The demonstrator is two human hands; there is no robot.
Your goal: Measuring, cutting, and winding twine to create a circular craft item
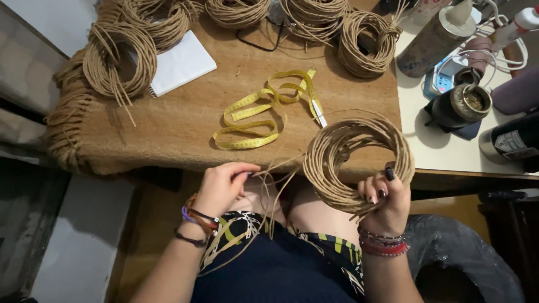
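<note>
At table edge: a person sits with both hands over the lap, just below the brown mat [168, 129].
Right hand: right hand [387, 205] holds the coil [353, 163] by its lower rim, fingers curled round the bundle and clamped on it, thumb at the outer side.
Left hand: left hand [224, 185] has fingers bent together, fingertips pinched on the loose ends [275, 174] that run across to the coil.
Coil: a ring of tan cord, held upright and tilted, its top over the mat edge, its base in the grip.
Nearby: yellow tape [264, 115] lies in loops on the mat, near the coil but apart from it; a white pad [182, 64] lies further left; more coils [120, 59] ring the far side.
Risk, unwinding: the grip covers only one part of the ring, so turns on the free side could slide off and tangle if the hold slackens.
Risk, snagging: the ends hang down over the lap and could catch on the bracelets [196, 219] or knot among themselves.
Risk, tape: a swing of the coil toward the mat could drag the tape with it.
Risk, side table: the dark cup [463, 104] and bottles stand close on the right; an elbow or the coil's rim could knock them.
</note>
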